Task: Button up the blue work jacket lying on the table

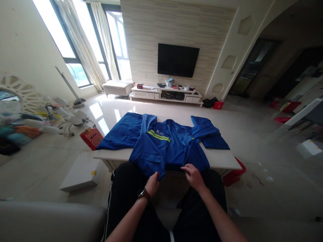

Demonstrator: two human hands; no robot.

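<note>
Currently my left hand (152, 184) pinches the blue jacket (166, 144) hem; my right hand (193, 176) grips its other bottom edge. Jacket lies spread on worktop (219, 158), sleeves unfolded; folding appears barely begun.

Blue jacket (169, 144) with a yellow-green reflective stripe (158, 135), white table (222, 158), black trousers (126, 191), red patterned bag (92, 137)

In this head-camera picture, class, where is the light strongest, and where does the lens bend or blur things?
Head view: the windows are blown out white, with glare patches on the floor; the wide lens bows the walls and edges; the clutter at far left is smeared, while the blue jacket stays fairly sharp.
</note>
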